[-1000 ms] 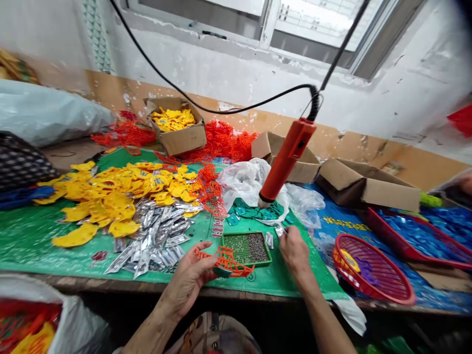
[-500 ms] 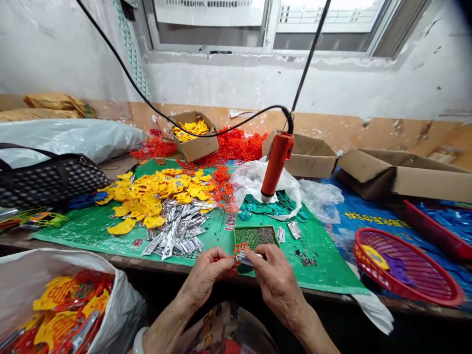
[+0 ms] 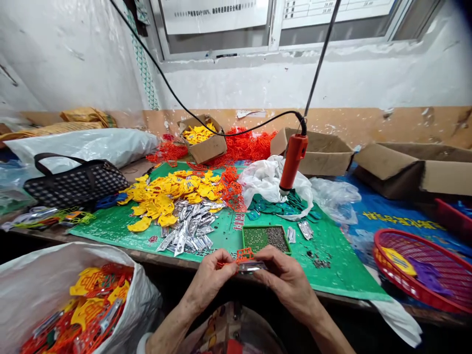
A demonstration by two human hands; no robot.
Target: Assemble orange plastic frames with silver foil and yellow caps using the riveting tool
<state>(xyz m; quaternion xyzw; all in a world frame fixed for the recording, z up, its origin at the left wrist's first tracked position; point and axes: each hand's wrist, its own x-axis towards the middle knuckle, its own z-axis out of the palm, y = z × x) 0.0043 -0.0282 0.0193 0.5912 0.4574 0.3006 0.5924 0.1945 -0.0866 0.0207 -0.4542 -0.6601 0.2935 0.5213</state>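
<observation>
My left hand pinches an orange plastic lattice piece at the table's front edge. My right hand is closed on a small silver strip, pressed against that orange piece. Both hands meet just in front of a green tray of small screws. A heap of silver strips and yellow plastic pieces lies to the left on the green mat. An orange electric screwdriver hangs on a black cable above the mat.
A white bag of finished orange and yellow pieces stands at lower left. A checked handbag lies left. Cardboard boxes line the back wall beside orange lattice heaps. A red basket sits at right.
My right hand came back from the mat with a silver strip and joined the left hand at the orange piece. My view has shifted left and back, revealing the white bag.
</observation>
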